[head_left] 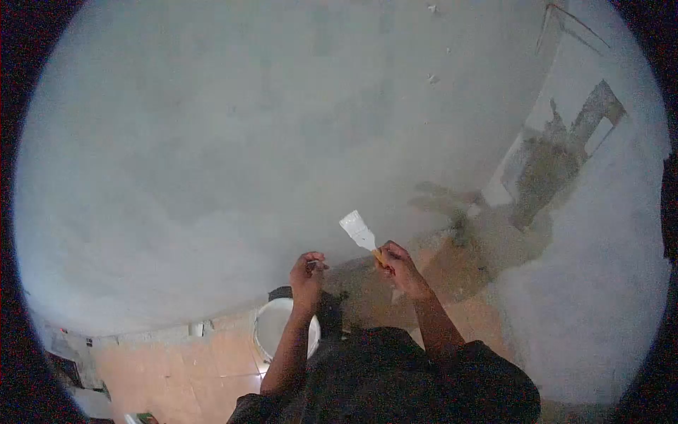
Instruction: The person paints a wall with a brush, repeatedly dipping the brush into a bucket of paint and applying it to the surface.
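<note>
Two closed grips, lower centre: right hand [400,266] wraps the putty knife [359,232] handle, white blade pointing up-left before the grey wall [212,141]; left hand [308,274] curled, contents too small to tell. White bucket [277,331] on the floor [212,360] below the left hand.

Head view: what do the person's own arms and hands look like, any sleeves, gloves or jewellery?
Both the left hand and the right hand are bare, with no gloves. The forearms are uncovered; short sleeves of a dark top begin near the elbows. No watch or ring can be made out in this dim picture.
</note>
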Motion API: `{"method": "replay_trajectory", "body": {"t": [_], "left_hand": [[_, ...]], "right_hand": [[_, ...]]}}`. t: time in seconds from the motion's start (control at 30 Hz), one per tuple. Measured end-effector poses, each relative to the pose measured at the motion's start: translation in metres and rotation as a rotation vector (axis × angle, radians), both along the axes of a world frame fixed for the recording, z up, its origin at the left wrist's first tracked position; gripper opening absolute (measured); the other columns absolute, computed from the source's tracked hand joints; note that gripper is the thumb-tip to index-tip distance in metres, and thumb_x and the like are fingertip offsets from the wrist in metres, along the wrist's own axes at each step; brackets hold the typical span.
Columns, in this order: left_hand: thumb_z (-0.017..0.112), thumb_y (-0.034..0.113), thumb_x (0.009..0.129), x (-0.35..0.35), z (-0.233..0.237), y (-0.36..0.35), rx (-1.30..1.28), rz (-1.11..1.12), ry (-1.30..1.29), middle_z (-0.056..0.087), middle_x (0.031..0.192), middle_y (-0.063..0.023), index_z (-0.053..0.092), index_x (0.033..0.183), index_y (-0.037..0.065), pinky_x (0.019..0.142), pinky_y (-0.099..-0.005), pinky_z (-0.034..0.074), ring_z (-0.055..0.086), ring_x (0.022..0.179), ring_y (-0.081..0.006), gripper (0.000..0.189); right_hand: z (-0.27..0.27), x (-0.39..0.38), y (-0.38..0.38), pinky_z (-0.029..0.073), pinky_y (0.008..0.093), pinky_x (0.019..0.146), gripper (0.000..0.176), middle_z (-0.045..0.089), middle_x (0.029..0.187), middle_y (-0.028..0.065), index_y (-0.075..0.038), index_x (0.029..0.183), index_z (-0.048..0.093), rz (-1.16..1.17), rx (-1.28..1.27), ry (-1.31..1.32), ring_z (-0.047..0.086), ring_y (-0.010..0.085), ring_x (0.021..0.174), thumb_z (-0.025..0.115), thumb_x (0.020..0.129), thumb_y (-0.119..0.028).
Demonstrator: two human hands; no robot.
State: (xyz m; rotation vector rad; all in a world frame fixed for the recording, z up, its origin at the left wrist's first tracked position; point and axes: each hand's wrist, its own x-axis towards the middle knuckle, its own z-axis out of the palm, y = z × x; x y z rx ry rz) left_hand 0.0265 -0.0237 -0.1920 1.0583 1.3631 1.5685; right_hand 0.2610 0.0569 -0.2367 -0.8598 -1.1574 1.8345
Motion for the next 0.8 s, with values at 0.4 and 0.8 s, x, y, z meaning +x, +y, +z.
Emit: {"method": "replay_trajectory", "body": {"t": [0.4,0.8], "left_hand": [[0.055,0.002,0.088,-0.039,-0.082,0.002,-0.064,-0.085,0.178,0.063,0.098,-0.0078,0.057,0.103,0.002,0.073,-0.0300,0.050,0.064,0.084,-0.0169,0.015],[0.053,-0.004,0.089,-0.091,-0.121,0.045,0.247,-0.083,0.355,0.059,0.101,-0.0054,0.057,0.102,0.007,0.074,-0.0292,0.051,0.063,0.087,-0.0160,0.017]], "right_hand": [[-0.078,-0.032,0.010,0.040,0.0256,0.055,0.011,0.051,0.075,-0.0009,-0.007,0.093,0.051,-0.255,0.361,-0.193,0.046,0.0078,0.063,0.060,0.092,-0.013],[-0.116,-0.076,0.095,0.041,0.0200,0.056,0.032,0.052,0.085,-0.0007,-0.008,0.119,0.050,-0.447,0.760,-0.154,0.048,0.0051,0.068,0.061,0.090,-0.009]]}}
